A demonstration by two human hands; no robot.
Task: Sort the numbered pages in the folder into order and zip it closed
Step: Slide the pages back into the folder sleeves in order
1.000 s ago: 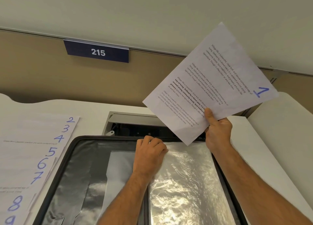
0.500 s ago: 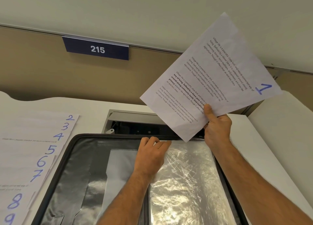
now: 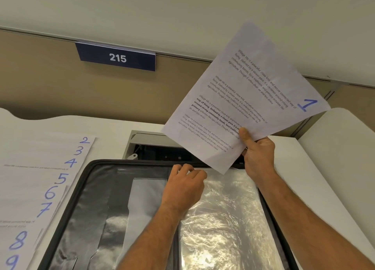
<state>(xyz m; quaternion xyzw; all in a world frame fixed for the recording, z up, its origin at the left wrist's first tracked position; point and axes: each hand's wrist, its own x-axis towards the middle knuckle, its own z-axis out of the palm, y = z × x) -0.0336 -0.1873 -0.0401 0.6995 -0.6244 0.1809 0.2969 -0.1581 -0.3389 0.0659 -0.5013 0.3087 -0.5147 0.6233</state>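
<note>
Right hand [image 3: 258,158] grip pinching page 1 [image 3: 243,95] by its lower edge, held tilted in the air, left hand [image 3: 183,186] grip below it, fingers curled on the clear sleeve's [image 3: 225,219] top edge inside the open black folder [image 3: 89,190], pages 2 to 9 [image 3: 40,184] fanned on the white bench [image 3: 50,125] left of both grips.

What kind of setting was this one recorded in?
Probably an office desk: a "215" sign on the tan partition, a white desk with a cable hatch.
</note>
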